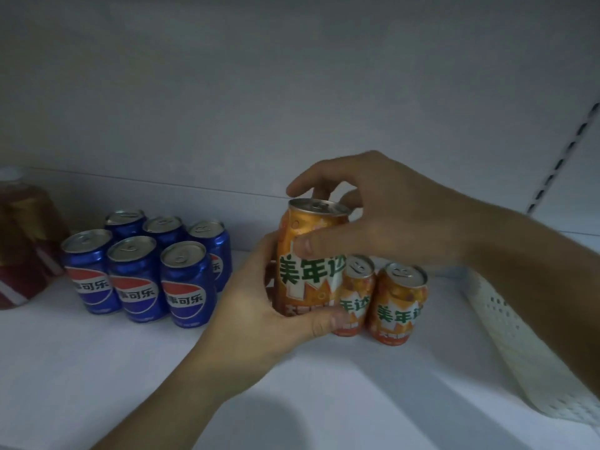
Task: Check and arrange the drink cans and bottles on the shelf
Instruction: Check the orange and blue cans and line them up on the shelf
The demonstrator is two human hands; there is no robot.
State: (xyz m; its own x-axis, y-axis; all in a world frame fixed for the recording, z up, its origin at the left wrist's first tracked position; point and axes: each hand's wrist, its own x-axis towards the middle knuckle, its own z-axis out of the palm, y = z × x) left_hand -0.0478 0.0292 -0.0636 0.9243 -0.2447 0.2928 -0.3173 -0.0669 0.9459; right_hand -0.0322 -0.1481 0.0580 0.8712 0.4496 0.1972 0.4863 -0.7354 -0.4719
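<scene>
An orange soda can with green lettering is held upright above the white shelf. My left hand grips its lower part from the left, thumb across the base. My right hand grips its top from the right, thumb on the front and fingers curled over the rim. Two more orange cans stand just right of it on the shelf, one partly hidden behind the held can. Several blue cola cans stand in two rows to the left.
A bottle with a red and gold label stands at the far left edge. A white perforated divider runs along the shelf's right side. The white back panel and a slotted upright close the rear.
</scene>
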